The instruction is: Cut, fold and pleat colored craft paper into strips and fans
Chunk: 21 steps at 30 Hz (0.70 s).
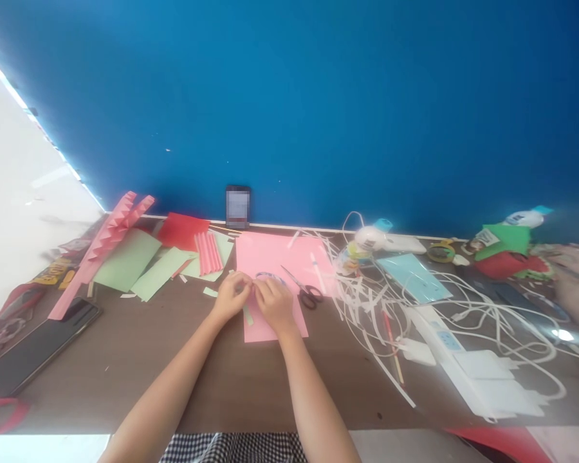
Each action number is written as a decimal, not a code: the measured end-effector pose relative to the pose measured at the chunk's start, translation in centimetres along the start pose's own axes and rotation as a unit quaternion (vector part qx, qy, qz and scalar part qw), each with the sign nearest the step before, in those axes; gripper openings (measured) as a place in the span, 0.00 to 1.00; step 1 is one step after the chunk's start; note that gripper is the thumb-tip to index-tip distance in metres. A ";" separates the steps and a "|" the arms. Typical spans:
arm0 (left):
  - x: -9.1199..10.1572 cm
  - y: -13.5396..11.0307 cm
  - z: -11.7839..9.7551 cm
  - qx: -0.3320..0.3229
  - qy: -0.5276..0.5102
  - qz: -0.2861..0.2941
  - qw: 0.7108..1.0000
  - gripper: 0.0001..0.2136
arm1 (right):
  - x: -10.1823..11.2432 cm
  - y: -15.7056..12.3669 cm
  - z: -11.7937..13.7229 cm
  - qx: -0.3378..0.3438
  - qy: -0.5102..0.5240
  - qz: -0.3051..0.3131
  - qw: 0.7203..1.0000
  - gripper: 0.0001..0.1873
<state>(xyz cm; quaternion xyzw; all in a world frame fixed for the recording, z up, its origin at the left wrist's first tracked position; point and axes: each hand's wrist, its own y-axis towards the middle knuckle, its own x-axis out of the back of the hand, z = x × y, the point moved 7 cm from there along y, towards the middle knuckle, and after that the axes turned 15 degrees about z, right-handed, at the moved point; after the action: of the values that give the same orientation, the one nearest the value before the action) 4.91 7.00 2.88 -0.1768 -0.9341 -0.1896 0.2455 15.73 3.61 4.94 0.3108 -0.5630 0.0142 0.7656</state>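
Both hands meet at the middle of the table, over a sheet of pink paper [260, 331]. My left hand [232, 296] has its fingers pinched together, and my right hand [275, 301] is pinched close against it. Whatever lies between the fingertips is too small and blurred to make out. A second, larger pink sheet [282, 251] lies just behind the hands. Black-handled scissors [310, 296] rest right of my right hand, blades pointing away to the left. A small pale green paper strip [248, 315] lies beside my left hand.
Pleated pink paper [116, 231], green sheets [128, 263] and a red sheet [183, 230] lie left, near a dark phone [33, 350]. To the right are tangled white strips [357, 302], glue bottles [370, 238] and a power strip [451, 363] with cables. Another phone [238, 207] leans on the blue wall.
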 end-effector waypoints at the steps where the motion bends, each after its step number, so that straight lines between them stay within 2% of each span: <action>1: 0.1 0.0 0.6 0.014 -0.056 0.000 0.998 0.07 | 0.2 0.0 0.0 -0.003 0.002 -0.009 1.000 0.11; 3: 0.6 -0.1 2.1 0.061 -0.174 -0.031 0.982 0.07 | 1.0 -0.3 -0.6 -0.034 0.030 -0.050 0.998 0.11; 4: 0.9 -0.3 3.0 0.091 -0.237 -0.060 0.965 0.07 | 1.5 -0.5 -1.2 -0.061 0.057 -0.081 0.993 0.11; 7: 1.3 -0.9 5.2 0.148 -0.426 -0.128 0.883 0.08 | 2.2 -1.1 -3.0 -0.133 0.177 -0.143 0.965 0.12; 10: 1.2 -0.7 5.6 0.127 -0.562 -0.140 0.805 0.08 | 1.5 -0.9 -3.6 -0.144 0.284 -0.119 0.940 0.15; 12: 1.4 -0.6 5.6 0.108 -0.613 -0.151 0.767 0.07 | 1.1 -0.9 -3.7 -0.152 0.316 -0.104 0.931 0.17; 17: 1.5 -0.8 6.1 0.117 -0.680 -0.179 0.701 0.04 | 0.1 -1.0 -4.2 -0.197 0.340 -0.057 0.918 0.25; 21: 1.7 -1.0 6.3 0.124 -0.722 -0.177 0.657 0.07 | -0.5 -0.9 -4.4 -0.210 0.362 -0.017 0.908 0.19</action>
<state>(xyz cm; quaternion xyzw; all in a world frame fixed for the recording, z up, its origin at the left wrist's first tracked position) 0.59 9.27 -1.54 -0.0574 -0.8461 0.0757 -0.5244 19.65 5.19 3.31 0.1259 -0.2320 -0.0055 0.9645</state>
